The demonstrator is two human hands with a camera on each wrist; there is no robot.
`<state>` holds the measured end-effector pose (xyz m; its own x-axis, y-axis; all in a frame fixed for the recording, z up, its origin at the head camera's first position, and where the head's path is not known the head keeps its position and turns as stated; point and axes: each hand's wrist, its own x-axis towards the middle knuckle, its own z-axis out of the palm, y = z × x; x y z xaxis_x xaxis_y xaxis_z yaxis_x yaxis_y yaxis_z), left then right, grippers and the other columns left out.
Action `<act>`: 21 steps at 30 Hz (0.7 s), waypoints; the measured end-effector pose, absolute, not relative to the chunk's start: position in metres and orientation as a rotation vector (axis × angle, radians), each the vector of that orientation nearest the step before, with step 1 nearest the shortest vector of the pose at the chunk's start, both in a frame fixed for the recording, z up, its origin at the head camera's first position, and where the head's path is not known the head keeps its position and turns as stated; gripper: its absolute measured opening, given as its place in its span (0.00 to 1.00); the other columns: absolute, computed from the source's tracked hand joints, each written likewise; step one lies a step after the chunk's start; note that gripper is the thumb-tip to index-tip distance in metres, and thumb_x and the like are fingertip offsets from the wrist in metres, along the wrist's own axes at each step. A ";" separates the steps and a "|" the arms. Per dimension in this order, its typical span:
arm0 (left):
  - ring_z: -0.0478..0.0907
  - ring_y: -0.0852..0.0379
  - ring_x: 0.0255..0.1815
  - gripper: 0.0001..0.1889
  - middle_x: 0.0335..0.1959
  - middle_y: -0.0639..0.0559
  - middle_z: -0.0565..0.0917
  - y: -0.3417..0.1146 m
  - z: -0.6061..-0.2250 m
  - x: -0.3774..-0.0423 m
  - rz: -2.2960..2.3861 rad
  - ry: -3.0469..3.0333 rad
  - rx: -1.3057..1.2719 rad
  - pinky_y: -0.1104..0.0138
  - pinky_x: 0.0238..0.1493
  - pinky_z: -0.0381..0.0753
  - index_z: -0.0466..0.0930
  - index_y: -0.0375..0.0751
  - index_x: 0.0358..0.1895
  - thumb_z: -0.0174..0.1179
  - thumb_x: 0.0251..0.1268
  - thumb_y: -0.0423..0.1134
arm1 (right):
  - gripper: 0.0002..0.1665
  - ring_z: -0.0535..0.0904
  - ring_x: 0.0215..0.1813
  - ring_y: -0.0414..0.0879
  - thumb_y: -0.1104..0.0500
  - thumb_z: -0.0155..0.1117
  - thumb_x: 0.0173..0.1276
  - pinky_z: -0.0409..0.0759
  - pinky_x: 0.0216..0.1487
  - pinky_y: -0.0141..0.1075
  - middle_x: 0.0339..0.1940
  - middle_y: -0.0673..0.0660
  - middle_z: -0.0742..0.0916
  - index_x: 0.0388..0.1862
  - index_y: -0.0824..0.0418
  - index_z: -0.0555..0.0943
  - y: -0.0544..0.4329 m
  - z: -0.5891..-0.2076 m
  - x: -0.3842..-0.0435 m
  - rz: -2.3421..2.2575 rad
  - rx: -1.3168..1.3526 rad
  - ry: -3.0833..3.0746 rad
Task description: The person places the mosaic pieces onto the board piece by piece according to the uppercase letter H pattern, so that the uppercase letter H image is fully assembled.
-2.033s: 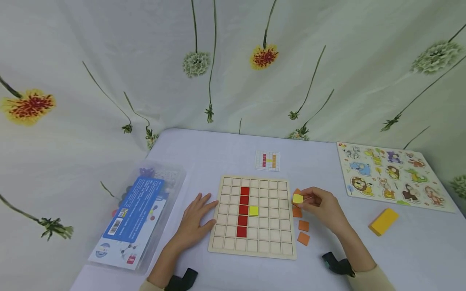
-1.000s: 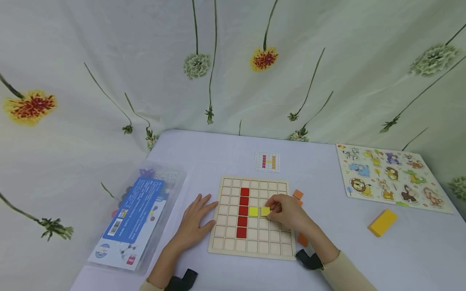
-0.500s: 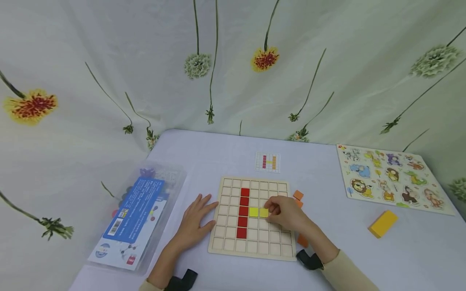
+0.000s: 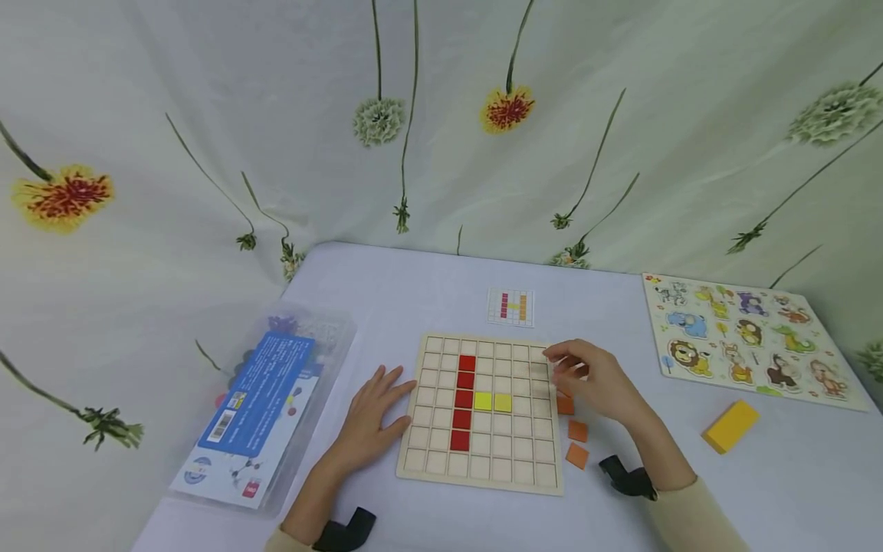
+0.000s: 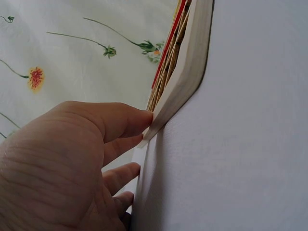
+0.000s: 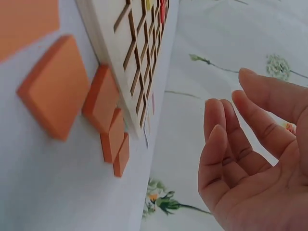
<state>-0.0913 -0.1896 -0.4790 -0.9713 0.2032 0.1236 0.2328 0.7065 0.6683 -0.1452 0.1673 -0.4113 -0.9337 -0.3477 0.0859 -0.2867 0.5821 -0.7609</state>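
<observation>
A wooden grid board (image 4: 441, 464) lies mid-table in the head view. Red square tiles (image 4: 463, 399) form a column in its cells. Two yellow tiles (image 4: 493, 402) sit side by side, right of the middle red one. My left hand (image 4: 371, 418) rests at the board's left edge, thumb and fingertips touching it, fingers spread. Over the board's upper right edge hovers my right hand (image 4: 593, 377), fingers loosely bent; the right wrist view shows nothing between them. Several orange tiles (image 4: 577, 431) lie along the board's right side, some hidden under that hand; the right wrist view shows these orange tiles (image 6: 57, 89) closer.
Behind the board lies a small pattern card (image 4: 511, 307). A clear plastic case (image 4: 258, 414) with a blue label stands at the left. Toward the right are a yellow block (image 4: 730, 426) and an animal puzzle board (image 4: 755, 337). A flowered cloth (image 4: 441, 153) hangs behind the table.
My right hand brought a yellow tile from the right, set it beside the first yellow tile and let go. It then moved back to the right edge. My left hand stayed put.
</observation>
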 end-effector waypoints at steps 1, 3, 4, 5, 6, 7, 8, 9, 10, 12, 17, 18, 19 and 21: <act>0.47 0.34 0.78 0.27 0.74 0.38 0.64 -0.190 -0.479 -0.091 -1.134 -2.863 -0.367 0.35 0.72 0.44 0.75 0.41 0.64 0.62 0.59 0.33 | 0.19 0.81 0.45 0.49 0.67 0.66 0.64 0.79 0.45 0.36 0.50 0.61 0.85 0.55 0.64 0.80 0.172 -0.411 -0.148 -1.302 -0.527 2.746; 0.47 0.34 0.78 0.26 0.74 0.38 0.64 -0.190 -0.478 -0.091 -1.140 -2.863 -0.365 0.35 0.71 0.44 0.75 0.41 0.64 0.62 0.59 0.33 | 0.20 0.82 0.48 0.52 0.67 0.65 0.65 0.79 0.46 0.38 0.53 0.61 0.84 0.57 0.64 0.79 0.181 -0.411 -0.153 -1.307 -0.490 2.776; 0.47 0.34 0.78 0.26 0.74 0.38 0.64 -0.190 -0.478 -0.091 -1.141 -2.863 -0.364 0.35 0.71 0.44 0.75 0.41 0.64 0.62 0.59 0.33 | 0.21 0.82 0.48 0.53 0.67 0.65 0.65 0.79 0.47 0.39 0.53 0.62 0.84 0.57 0.64 0.79 0.185 -0.411 -0.156 -1.309 -0.465 2.784; 0.46 0.34 0.78 0.26 0.74 0.38 0.64 -0.190 -0.478 -0.091 -1.140 -2.866 -0.363 0.35 0.71 0.44 0.75 0.41 0.64 0.62 0.59 0.33 | 0.22 0.82 0.49 0.53 0.68 0.64 0.65 0.78 0.47 0.40 0.55 0.63 0.84 0.58 0.63 0.78 0.188 -0.412 -0.158 -1.316 -0.445 2.783; 0.46 0.34 0.78 0.26 0.74 0.38 0.64 -0.190 -0.478 -0.091 -1.141 -2.865 -0.363 0.35 0.71 0.44 0.75 0.41 0.64 0.62 0.59 0.33 | 0.23 0.81 0.50 0.54 0.68 0.64 0.65 0.78 0.48 0.40 0.56 0.63 0.83 0.59 0.63 0.78 0.191 -0.413 -0.160 -1.330 -0.425 2.776; 0.47 0.34 0.78 0.26 0.74 0.38 0.64 -0.190 -0.478 -0.091 -1.141 -2.866 -0.364 0.35 0.71 0.44 0.75 0.41 0.64 0.62 0.59 0.33 | 0.23 0.81 0.50 0.55 0.69 0.63 0.65 0.78 0.48 0.40 0.56 0.64 0.83 0.60 0.63 0.77 0.194 -0.415 -0.161 -1.341 -0.414 2.771; 0.47 0.34 0.78 0.26 0.74 0.38 0.64 -0.190 -0.478 -0.091 -1.140 -2.867 -0.364 0.35 0.71 0.44 0.75 0.41 0.64 0.62 0.59 0.34 | 0.24 0.81 0.51 0.55 0.69 0.63 0.65 0.77 0.48 0.40 0.57 0.65 0.82 0.61 0.63 0.77 0.197 -0.417 -0.163 -1.348 -0.398 2.764; 0.47 0.34 0.78 0.26 0.74 0.38 0.64 -0.190 -0.478 -0.090 -1.139 -2.867 -0.365 0.35 0.71 0.44 0.75 0.41 0.64 0.62 0.59 0.34 | 0.24 0.81 0.51 0.56 0.69 0.63 0.65 0.77 0.48 0.40 0.57 0.65 0.82 0.61 0.63 0.76 0.199 -0.419 -0.164 -1.356 -0.384 2.756; 0.47 0.34 0.78 0.26 0.74 0.38 0.64 -0.190 -0.478 -0.090 -1.137 -2.868 -0.366 0.35 0.71 0.44 0.75 0.41 0.64 0.62 0.59 0.34 | 0.25 0.80 0.52 0.56 0.69 0.63 0.65 0.77 0.49 0.41 0.57 0.66 0.82 0.62 0.63 0.76 0.200 -0.421 -0.165 -1.365 -0.371 2.747; 0.47 0.34 0.78 0.26 0.74 0.38 0.64 -0.189 -0.478 -0.090 -1.136 -2.867 -0.368 0.35 0.71 0.45 0.75 0.41 0.64 0.62 0.59 0.34 | 0.25 0.80 0.52 0.57 0.69 0.63 0.65 0.76 0.49 0.42 0.57 0.66 0.81 0.62 0.64 0.75 0.203 -0.425 -0.167 -1.369 -0.351 2.737; 0.47 0.34 0.78 0.26 0.74 0.39 0.65 -0.189 -0.478 -0.091 -1.126 -2.869 -0.369 0.36 0.72 0.45 0.75 0.42 0.65 0.62 0.60 0.34 | 0.26 0.79 0.53 0.58 0.70 0.62 0.64 0.76 0.52 0.46 0.59 0.67 0.80 0.62 0.65 0.75 0.207 -0.435 -0.170 -1.357 -0.322 2.715; 0.47 0.34 0.78 0.26 0.74 0.39 0.65 -0.189 -0.478 -0.091 -1.126 -2.869 -0.369 0.36 0.72 0.45 0.75 0.42 0.64 0.62 0.60 0.34 | 0.26 0.79 0.53 0.58 0.70 0.62 0.64 0.76 0.53 0.46 0.59 0.67 0.80 0.63 0.66 0.74 0.207 -0.437 -0.170 -1.355 -0.319 2.710; 0.47 0.34 0.78 0.26 0.74 0.39 0.65 -0.189 -0.478 -0.091 -1.126 -2.868 -0.369 0.36 0.72 0.45 0.75 0.42 0.64 0.62 0.60 0.34 | 0.27 0.79 0.53 0.58 0.70 0.62 0.63 0.76 0.53 0.47 0.59 0.67 0.80 0.63 0.66 0.74 0.208 -0.439 -0.171 -1.347 -0.322 2.708; 0.47 0.34 0.78 0.26 0.74 0.39 0.65 -0.189 -0.478 -0.091 -1.127 -2.870 -0.367 0.36 0.72 0.45 0.75 0.43 0.64 0.62 0.60 0.34 | 0.27 0.79 0.52 0.57 0.71 0.61 0.64 0.75 0.54 0.47 0.59 0.67 0.80 0.63 0.66 0.74 0.209 -0.443 -0.172 -1.324 -0.328 2.703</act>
